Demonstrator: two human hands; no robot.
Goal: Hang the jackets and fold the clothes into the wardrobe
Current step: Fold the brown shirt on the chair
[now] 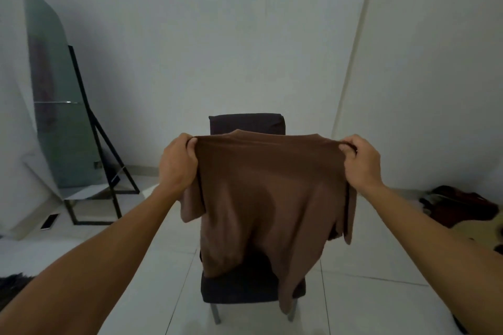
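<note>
1. Brown soft-knit T-shirt (pixel 272 198) held up at 12 o'clock over dark fabric-covered chair (pixel 246 124).
2. L hand (pixel 177 162), R hand (pixel 362 162) each pinch a shoulder.
3. Judged light, limp, non-slip; grip at shoulder seams.

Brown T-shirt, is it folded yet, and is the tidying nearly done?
Not yet. The left hand and right hand hold the brown T-shirt up by its shoulders, unfolded, over the dark chair. More clothes lie on the floor. No wardrobe is in view.
</note>
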